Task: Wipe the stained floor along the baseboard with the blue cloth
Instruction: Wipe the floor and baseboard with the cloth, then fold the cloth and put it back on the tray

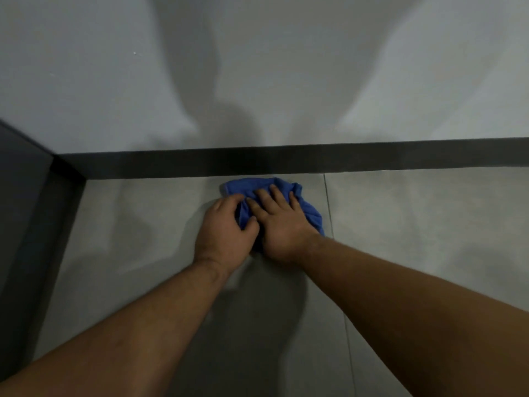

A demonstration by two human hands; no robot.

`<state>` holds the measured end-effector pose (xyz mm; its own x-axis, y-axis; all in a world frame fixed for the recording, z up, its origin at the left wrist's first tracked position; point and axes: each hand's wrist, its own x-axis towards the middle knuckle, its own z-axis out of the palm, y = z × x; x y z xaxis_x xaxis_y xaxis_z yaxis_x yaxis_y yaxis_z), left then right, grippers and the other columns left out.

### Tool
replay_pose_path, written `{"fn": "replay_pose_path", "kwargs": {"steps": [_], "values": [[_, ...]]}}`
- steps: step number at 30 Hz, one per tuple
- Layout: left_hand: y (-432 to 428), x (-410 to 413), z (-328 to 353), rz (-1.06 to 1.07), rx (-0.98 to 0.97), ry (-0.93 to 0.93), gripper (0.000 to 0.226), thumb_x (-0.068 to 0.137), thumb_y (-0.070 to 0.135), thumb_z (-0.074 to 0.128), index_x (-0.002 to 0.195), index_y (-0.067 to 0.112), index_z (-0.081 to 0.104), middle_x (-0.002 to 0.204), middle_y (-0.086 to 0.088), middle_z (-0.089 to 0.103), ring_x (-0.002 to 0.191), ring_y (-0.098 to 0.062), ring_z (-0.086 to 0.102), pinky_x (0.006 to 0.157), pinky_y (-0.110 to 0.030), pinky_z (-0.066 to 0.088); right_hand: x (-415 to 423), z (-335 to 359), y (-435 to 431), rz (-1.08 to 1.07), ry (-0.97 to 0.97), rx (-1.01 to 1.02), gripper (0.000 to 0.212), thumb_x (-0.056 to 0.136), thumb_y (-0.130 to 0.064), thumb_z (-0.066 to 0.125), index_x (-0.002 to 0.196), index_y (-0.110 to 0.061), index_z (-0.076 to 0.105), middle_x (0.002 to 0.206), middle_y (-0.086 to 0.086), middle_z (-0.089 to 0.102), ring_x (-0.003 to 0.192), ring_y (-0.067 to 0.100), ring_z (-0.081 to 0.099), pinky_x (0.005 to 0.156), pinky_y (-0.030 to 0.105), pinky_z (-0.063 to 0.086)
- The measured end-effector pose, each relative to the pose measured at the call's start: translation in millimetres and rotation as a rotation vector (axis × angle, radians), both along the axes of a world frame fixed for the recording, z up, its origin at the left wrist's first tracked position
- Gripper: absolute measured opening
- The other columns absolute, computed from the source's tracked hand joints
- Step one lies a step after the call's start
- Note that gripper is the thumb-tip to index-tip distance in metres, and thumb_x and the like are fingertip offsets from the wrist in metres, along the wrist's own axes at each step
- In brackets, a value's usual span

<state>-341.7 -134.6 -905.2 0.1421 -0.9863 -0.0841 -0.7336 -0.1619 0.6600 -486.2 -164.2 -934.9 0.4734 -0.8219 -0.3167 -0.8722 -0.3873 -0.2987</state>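
A crumpled blue cloth (249, 188) lies on the grey tiled floor (143, 224), its far edge almost touching the dark baseboard (372, 156). My left hand (226, 227) curls around the cloth's left side, fingers gripping a fold. My right hand (282, 224) lies flat on top of the cloth, fingers spread and pointing toward the baseboard. Most of the cloth is hidden under both hands. No clear stain shows on the floor around the cloth.
A pale wall (286, 67) rises above the baseboard, crossed by shadows. A dark panel (25, 196) stands at the left, forming a corner with the baseboard. A tile joint (329, 202) runs just right of the cloth.
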Motion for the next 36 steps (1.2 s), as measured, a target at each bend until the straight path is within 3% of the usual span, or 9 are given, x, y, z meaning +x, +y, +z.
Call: {"fn": "replay_pose_path", "kwargs": {"steps": [5,8,10,16,19,23,25,30,36], "values": [[-18.5,-4.6,4.4,0.278,0.108,0.111,0.058,0.081,0.033,0.078,0.131,0.019,0.052,0.121,-0.004,0.060,0.105,-0.023,0.063,0.078,-0.031,0.049,-19.0,22.8,-8.3,-0.065,-0.305,0.024,0.067,0.091,-0.019,0.060,0.155,-0.021,0.038,0.163,0.004,0.034,0.152,0.027,0.024,0.123,0.042,0.011],[-32.9,-4.7,5.9,0.292,0.226,0.094,0.056,0.081,0.032,0.079,0.126,0.011,0.053,0.122,-0.012,0.063,0.107,-0.031,0.064,0.083,-0.036,0.053,-42.9,32.9,-12.4,-0.437,-0.418,-0.243,0.045,0.093,-0.015,0.060,0.138,-0.013,0.060,0.142,0.011,0.058,0.129,0.030,0.053,0.109,0.032,0.037],[-38.1,-7.6,8.9,0.283,0.295,0.130,0.046,0.084,0.030,0.076,0.121,0.011,0.057,0.120,-0.011,0.066,0.103,-0.028,0.064,0.078,-0.031,0.047,-54.2,38.4,-15.7,-0.678,-0.309,-0.179,0.040,0.097,-0.022,0.057,0.136,-0.011,0.059,0.134,0.014,0.060,0.120,0.033,0.058,0.101,0.035,0.046],[-51.2,-24.0,20.5,0.153,0.556,-0.037,0.033,0.101,0.024,0.052,0.127,0.004,0.060,0.126,-0.017,0.065,0.115,-0.033,0.062,0.097,-0.038,0.051,-52.4,49.0,-14.2,-0.545,0.069,0.244,0.039,0.099,-0.026,0.059,0.133,-0.007,0.056,0.128,0.015,0.062,0.116,0.033,0.062,0.100,0.042,0.052],[-48.3,-24.4,21.1,0.195,0.480,0.248,0.020,0.094,0.014,0.059,0.112,0.009,0.066,0.110,-0.016,0.071,0.100,-0.032,0.067,0.091,-0.045,0.057,-57.9,47.0,-14.4,-0.823,-0.283,0.291,0.030,0.095,-0.018,0.060,0.123,-0.006,0.062,0.118,0.017,0.066,0.110,0.036,0.063,0.095,0.044,0.053],[-34.5,-12.1,48.9,0.240,0.328,0.627,0.015,0.092,0.004,0.060,0.094,0.019,0.063,0.085,-0.004,0.070,0.070,-0.018,0.070,0.055,-0.028,0.057,-60.4,69.2,-11.2,-1.010,-0.686,0.348,0.023,0.095,-0.016,0.059,0.117,-0.010,0.057,0.113,0.019,0.063,0.103,0.036,0.061,0.087,0.047,0.053],[-29.2,-5.1,78.8,0.249,0.253,0.630,0.015,0.092,0.002,0.062,0.097,0.016,0.058,0.087,-0.009,0.068,0.069,-0.021,0.067,0.051,-0.029,0.054,-59.7,100.3,-11.7,-1.043,-0.869,0.385,0.023,0.094,-0.012,0.060,0.116,-0.011,0.053,0.109,0.023,0.064,0.093,0.040,0.067,0.079,0.053,0.057],[3.5,12.2,190.8,0.303,0.119,0.660,0.035,0.086,-0.004,0.070,0.117,0.003,0.055,0.117,-0.021,0.067,0.102,-0.032,0.066,0.084,-0.041,0.056,-56.4,215.0,10.1,-0.897,-1.002,0.343,0.045,0.090,-0.008,0.065,0.126,-0.025,0.046,0.109,0.020,0.066,0.100,0.037,0.068,0.085,0.055,0.060],[52.0,31.0,410.0,0.357,0.052,0.550,0.050,0.083,-0.001,0.073,0.125,0.009,0.048,0.104,-0.008,0.068,0.095,-0.023,0.068,0.081,-0.034,0.059,-50.3,434.2,44.0,-0.698,-0.999,0.352,0.066,0.093,0.004,0.054,0.142,-0.038,0.042,0.098,0.033,0.065,0.097,0.044,0.068,0.090,0.054,0.058]]}}
